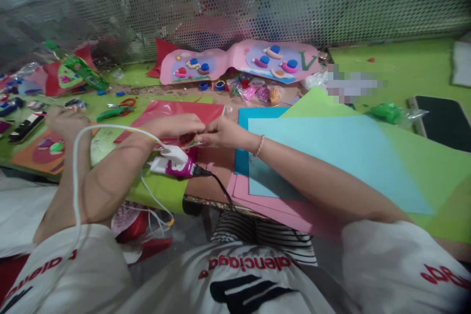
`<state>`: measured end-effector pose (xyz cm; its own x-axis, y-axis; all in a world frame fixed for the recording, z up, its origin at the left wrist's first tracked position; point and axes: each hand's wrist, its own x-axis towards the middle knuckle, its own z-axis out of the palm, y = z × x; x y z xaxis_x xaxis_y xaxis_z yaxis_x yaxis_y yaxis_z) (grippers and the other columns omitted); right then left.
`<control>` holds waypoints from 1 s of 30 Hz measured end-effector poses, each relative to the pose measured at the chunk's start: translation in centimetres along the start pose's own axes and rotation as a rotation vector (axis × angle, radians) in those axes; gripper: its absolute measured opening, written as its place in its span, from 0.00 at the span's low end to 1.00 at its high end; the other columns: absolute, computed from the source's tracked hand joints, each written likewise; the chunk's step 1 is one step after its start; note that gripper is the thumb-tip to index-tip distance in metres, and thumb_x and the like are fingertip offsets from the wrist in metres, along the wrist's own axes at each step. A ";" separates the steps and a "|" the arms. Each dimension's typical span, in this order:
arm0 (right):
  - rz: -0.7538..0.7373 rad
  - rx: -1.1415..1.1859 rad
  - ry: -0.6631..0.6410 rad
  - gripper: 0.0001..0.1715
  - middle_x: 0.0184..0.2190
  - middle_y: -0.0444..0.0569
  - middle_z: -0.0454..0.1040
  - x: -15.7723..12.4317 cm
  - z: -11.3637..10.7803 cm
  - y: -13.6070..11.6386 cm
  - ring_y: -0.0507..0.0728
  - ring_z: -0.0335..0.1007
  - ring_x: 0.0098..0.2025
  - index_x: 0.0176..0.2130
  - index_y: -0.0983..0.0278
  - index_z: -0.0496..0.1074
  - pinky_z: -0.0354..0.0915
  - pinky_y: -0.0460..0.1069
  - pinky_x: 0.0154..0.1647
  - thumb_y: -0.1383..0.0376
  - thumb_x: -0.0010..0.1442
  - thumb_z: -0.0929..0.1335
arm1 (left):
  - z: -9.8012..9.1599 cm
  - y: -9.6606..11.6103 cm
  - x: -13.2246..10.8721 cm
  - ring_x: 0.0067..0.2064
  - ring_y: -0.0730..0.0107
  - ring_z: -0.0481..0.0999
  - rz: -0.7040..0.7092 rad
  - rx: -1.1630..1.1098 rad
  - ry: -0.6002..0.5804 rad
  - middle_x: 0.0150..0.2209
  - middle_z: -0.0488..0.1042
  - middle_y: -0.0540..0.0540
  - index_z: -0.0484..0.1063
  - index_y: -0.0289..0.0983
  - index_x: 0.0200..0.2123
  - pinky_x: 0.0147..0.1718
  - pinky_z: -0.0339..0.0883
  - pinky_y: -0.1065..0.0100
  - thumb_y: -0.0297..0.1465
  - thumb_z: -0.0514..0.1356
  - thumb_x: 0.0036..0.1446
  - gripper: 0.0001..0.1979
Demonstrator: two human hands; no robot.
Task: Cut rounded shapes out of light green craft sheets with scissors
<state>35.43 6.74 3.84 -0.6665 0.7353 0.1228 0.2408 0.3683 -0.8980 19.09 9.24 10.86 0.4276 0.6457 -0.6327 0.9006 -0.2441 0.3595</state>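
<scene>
My left hand (180, 126) and my right hand (219, 132) meet at the middle of the table. Between them shows part of a small packet (189, 139), brownish and green with a shiny clear edge; its contents are too blurred to name. The left fingers curl over it from above, while my right thumb and fingertips pinch its right end. Behind my left hand lies a red sheet (209, 110) with a glossy clear film. Just below the hands sits a purple power strip (180, 168) with a white plug (172, 153) in it.
Coloured paper sheets (331, 157) lie under my right forearm. At the back stands a pink card (233, 61) with clay shapes. Small bags of clay (257, 93), scissors (127, 104), a green bottle (83, 68) and a phone (443, 120) lie around. Another person's hand (68, 120) is at left.
</scene>
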 end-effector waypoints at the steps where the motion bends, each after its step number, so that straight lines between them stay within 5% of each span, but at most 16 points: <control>1: -0.003 -0.003 0.000 0.23 0.16 0.38 0.56 0.0 0.0 0.0 0.45 0.49 0.21 0.24 0.71 0.71 0.46 0.45 0.24 0.55 0.60 0.69 | 0.0 -0.1 0.1 0.22 0.73 0.69 0.006 0.002 0.008 0.24 0.67 0.47 0.67 0.34 0.24 0.23 0.63 0.72 0.32 0.49 0.53 0.12; 7: -0.129 -0.080 -0.039 0.21 0.17 0.39 0.59 -0.3 -0.2 -0.6 0.46 0.51 0.22 0.22 0.70 0.69 0.47 0.45 0.25 0.62 0.64 0.67 | 0.1 0.0 0.1 0.23 0.73 0.68 0.010 0.056 0.025 0.24 0.68 0.47 0.67 0.34 0.23 0.24 0.64 0.73 0.30 0.48 0.53 0.12; 13: -0.317 -0.195 -0.115 0.10 0.26 0.44 0.73 -0.6 -1.0 -1.1 0.47 0.60 0.26 0.35 0.70 0.77 0.53 0.44 0.30 0.70 0.63 0.65 | 0.2 0.1 0.0 0.24 0.72 0.71 -0.011 0.039 0.015 0.24 0.69 0.47 0.68 0.34 0.26 0.25 0.65 0.73 0.30 0.47 0.55 0.12; 30: -0.312 -0.268 -0.133 0.10 0.31 0.49 0.76 -0.4 -1.2 -0.6 0.49 0.64 0.29 0.38 0.71 0.76 0.57 0.44 0.32 0.73 0.62 0.64 | 0.1 -0.1 0.0 0.22 0.72 0.70 -0.008 -0.024 0.022 0.24 0.68 0.47 0.66 0.34 0.25 0.23 0.66 0.72 0.30 0.49 0.54 0.10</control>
<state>36.41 6.94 4.86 -0.8176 0.4920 0.2992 0.1766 0.7088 -0.6829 19.04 9.21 10.73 0.4181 0.6634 -0.6206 0.9019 -0.2214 0.3709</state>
